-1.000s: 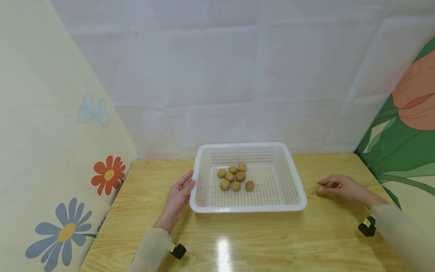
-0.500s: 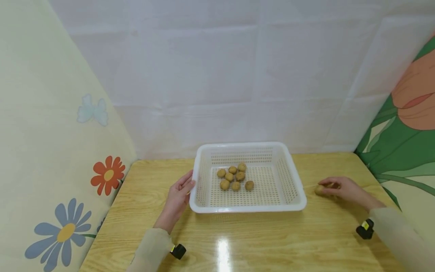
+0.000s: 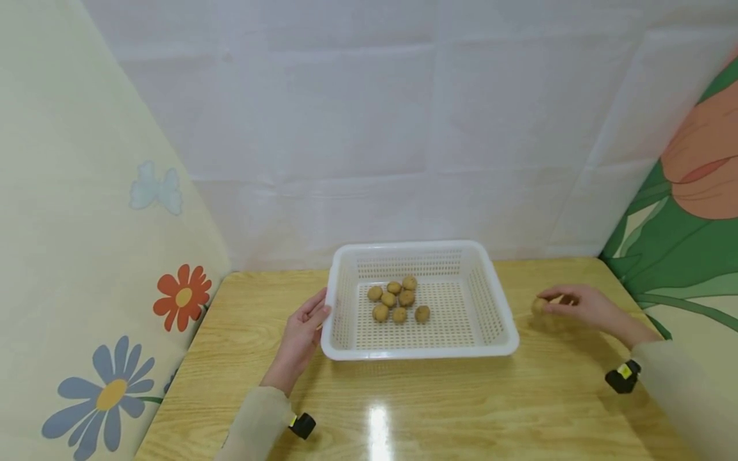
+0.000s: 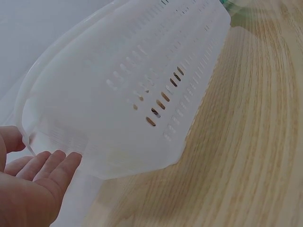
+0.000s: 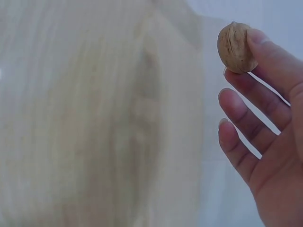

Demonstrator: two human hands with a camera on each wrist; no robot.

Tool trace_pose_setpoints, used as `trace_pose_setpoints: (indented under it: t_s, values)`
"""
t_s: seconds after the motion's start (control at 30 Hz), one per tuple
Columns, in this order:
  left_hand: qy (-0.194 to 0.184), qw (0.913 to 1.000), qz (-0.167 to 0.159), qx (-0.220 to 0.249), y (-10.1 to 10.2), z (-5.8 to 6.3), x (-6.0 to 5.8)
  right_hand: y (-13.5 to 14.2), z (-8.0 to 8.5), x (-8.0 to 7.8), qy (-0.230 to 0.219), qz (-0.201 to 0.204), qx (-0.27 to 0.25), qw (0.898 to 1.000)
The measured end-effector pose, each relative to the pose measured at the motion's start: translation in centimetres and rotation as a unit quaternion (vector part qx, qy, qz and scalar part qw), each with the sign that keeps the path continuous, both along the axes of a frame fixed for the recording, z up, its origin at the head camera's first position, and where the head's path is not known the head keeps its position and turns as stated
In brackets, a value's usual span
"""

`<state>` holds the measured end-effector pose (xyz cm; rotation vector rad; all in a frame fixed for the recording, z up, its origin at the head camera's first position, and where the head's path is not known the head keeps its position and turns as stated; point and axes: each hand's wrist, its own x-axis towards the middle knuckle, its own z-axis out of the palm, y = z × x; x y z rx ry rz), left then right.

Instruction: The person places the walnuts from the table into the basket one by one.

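A white plastic basket [image 3: 421, 353] with slotted walls stands on the wooden table. Several walnuts [image 3: 406, 298] lie on its floor, mostly toward the left. My left hand [image 3: 301, 336] holds the basket's left rim, thumb over the edge and the other fingers against the outer wall, as the left wrist view shows. To the right of the basket, my right hand [image 3: 588, 310] pinches a single walnut [image 5: 235, 48] between thumb and index finger. Its other fingers are spread apart and loosely bent in the right wrist view.
The wooden table [image 3: 450, 410] backs onto a white sheet [image 3: 357, 128]. Flower-printed panels flank it, with a red flower [image 3: 183, 297] on the left and a large orange one at right. A black wrist camera [image 3: 302, 425] sits on the left sleeve.
My right hand has risen a little from the table with the walnut, shifting slightly toward the back. The left hand and basket have stayed in place.
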<state>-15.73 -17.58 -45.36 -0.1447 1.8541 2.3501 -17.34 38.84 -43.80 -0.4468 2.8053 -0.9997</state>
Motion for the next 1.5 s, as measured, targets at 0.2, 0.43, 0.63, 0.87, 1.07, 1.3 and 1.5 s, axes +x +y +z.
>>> trace_pose_setpoints:
  t_s: [0.2,0.43,0.63,0.87,1.07,1.3,1.5]
  values:
    - [0.005,1.0,-0.002,0.0,0.0,0.0,-0.1,-1.0,2.1,-0.7,0.011,0.014,-0.009,1.0]
    - [0.0,1.0,-0.003,0.001,-0.1,-0.1,-0.1,-2.8,4.1,-1.6,-0.004,0.027,-0.019,0.999]
    - [0.0,1.0,0.0,-0.001,0.0,0.0,-0.1,-4.9,5.5,-2.9,0.005,0.048,-0.034,0.998]
    - [-0.003,1.0,0.002,0.003,-0.1,-0.1,-0.1,-7.9,7.4,-4.5,-0.001,0.059,-0.027,0.998]
    - [-0.005,1.0,0.001,0.004,-0.1,-0.1,-0.2,-10.7,8.0,-6.0,-0.005,0.079,-0.035,0.996]
    - [-0.004,1.0,0.002,0.001,-0.2,-0.1,-0.2,-13.8,7.4,-7.7,0.013,0.108,-0.042,0.993]
    - [-0.002,1.0,0.003,-0.002,-0.1,-0.2,0.0,-16.4,6.6,-8.6,-0.006,0.132,-0.05,0.99]
